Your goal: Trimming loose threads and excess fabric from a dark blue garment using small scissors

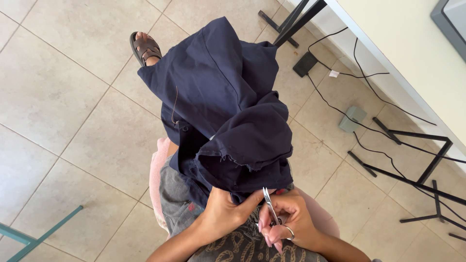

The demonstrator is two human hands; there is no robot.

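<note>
- Teal metal frame leg (41,236) far left, on beige floor tiles (73,121); brown sandal (145,48) beyond.
- Navy cotton garment (228,111) on lap, long axis running away from body, frayed hem nearest.
- Left hand (225,213) fingers pinched on hem.
- Right hand (286,221) clamped around small silver thread snips (269,204), tips pointing up-left at hem.
- Black cables (359,87) and grey pedal (353,119) right, well apart.

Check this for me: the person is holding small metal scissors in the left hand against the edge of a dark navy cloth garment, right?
Not quite. The small metal scissors are in the right hand, not the left hand, which pinches the dark navy cloth garment. The head view shows it.
</note>
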